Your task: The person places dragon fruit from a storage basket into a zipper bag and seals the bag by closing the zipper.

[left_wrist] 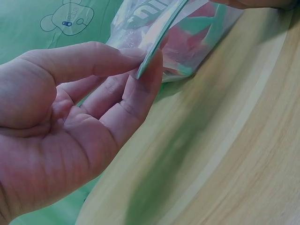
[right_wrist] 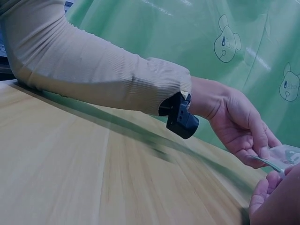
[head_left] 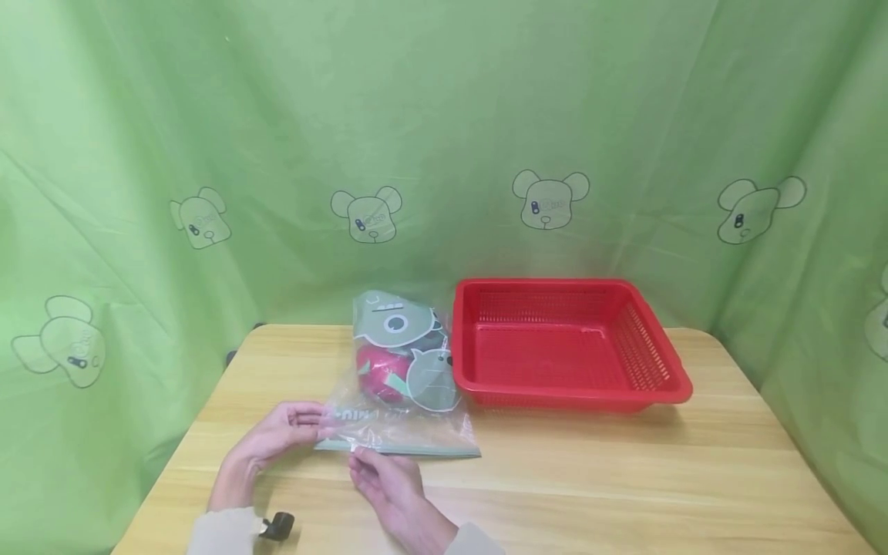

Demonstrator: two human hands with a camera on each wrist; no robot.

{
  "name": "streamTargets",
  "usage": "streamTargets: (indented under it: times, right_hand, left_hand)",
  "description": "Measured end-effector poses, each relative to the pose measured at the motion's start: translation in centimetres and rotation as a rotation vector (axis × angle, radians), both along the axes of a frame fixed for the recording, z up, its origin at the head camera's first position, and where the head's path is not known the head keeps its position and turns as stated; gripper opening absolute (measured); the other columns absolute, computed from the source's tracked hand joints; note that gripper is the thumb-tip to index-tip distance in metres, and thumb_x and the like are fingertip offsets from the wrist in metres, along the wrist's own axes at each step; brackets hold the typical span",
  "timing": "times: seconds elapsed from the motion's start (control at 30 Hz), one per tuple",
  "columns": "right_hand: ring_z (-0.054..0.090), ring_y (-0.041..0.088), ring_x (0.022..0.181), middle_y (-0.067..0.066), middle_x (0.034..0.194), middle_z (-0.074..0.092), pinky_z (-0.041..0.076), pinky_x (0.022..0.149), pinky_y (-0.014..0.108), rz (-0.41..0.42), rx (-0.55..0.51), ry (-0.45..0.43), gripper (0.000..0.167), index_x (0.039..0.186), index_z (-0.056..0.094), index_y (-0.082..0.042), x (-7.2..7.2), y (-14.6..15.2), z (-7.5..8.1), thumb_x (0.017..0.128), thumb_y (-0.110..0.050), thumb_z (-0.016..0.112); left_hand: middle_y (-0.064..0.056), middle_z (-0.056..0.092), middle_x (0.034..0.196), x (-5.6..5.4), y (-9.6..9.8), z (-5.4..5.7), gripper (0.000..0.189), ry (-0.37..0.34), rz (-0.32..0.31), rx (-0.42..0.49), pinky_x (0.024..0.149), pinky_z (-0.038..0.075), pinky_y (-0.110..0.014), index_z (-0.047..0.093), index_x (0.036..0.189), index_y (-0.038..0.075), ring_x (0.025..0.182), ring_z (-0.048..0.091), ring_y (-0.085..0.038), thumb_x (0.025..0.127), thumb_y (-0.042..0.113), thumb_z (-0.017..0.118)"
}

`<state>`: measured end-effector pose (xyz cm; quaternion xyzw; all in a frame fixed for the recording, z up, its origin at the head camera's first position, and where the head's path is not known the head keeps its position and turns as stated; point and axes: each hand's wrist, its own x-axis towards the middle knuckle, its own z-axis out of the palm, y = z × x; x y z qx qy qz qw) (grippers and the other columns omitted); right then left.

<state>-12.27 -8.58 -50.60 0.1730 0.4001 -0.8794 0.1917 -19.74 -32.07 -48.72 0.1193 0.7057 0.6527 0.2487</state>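
Note:
A clear zip bag [head_left: 416,432] with printed animal faces and a green closure strip [head_left: 430,451] lies on the table. Inside it are a pinkish-red bundle [head_left: 378,375] with green parts and something dark; their kinds are hard to tell through the print. My left hand [head_left: 287,428] pinches the strip's left end between thumb and fingers, plainly seen in the left wrist view, where the hand [left_wrist: 79,108] holds the strip's tip. Just right of it, my right hand [head_left: 395,486] pinches the closure near a small white slider [right_wrist: 282,173], its fingertips partly hidden.
A red plastic basket [head_left: 666,385] with perforated walls stands right of the bag, close against it. The wooden table [head_left: 590,478] meets green curtains [head_left: 444,116] at the back and sides. A black wrist camera [head_left: 279,526] sits on my left sleeve.

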Motion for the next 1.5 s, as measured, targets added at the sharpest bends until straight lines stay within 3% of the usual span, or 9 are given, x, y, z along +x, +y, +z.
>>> streamTargets:
  times: [0.63, 1.1, 1.5]
  right_hand:
    - [0.073, 0.017, 0.086, 0.011, 0.093, 0.076, 0.059, 0.089, 0.031, -0.002, 0.002, 0.001, 0.023, 0.105, 0.071, 0.005, 0.4, 1.8, 0.5, 0.086, -0.006, 0.079]
    - [0.072, 0.018, 0.089, 0.011, 0.096, 0.075, 0.058, 0.092, 0.033, 0.001, 0.007, 0.007, 0.028, 0.109, 0.068, 0.006, 0.7, 2.5, 0.6, 0.087, -0.007, 0.078]
    - [0.071, 0.019, 0.092, 0.012, 0.098, 0.074, 0.057, 0.094, 0.033, 0.001, 0.0, 0.01, 0.03, 0.112, 0.066, 0.007, 0.7, 3.6, 0.4, 0.087, -0.007, 0.078]
  left_hand:
    - [-0.024, 0.067, 0.128, 0.1, -0.2, 0.1, 0.048, -0.003, 0.006, 0.007, 0.1, 0.053, -0.033, 0.048, 0.137, -0.017, 0.114, 0.069, -0.023, 0.095, -0.001, 0.066]
    - [-0.017, 0.071, 0.124, 0.0, -0.6, 0.0, 0.041, 0.003, -0.008, 0.018, 0.1, 0.054, -0.034, 0.056, 0.134, -0.012, 0.114, 0.069, -0.023, 0.095, -0.001, 0.066]
    - [-0.02, 0.071, 0.122, 0.1, -0.3, 0.3, 0.039, 0.015, -0.034, 0.049, 0.098, 0.055, -0.035, 0.055, 0.131, -0.016, 0.111, 0.071, -0.024, 0.095, -0.004, 0.064]
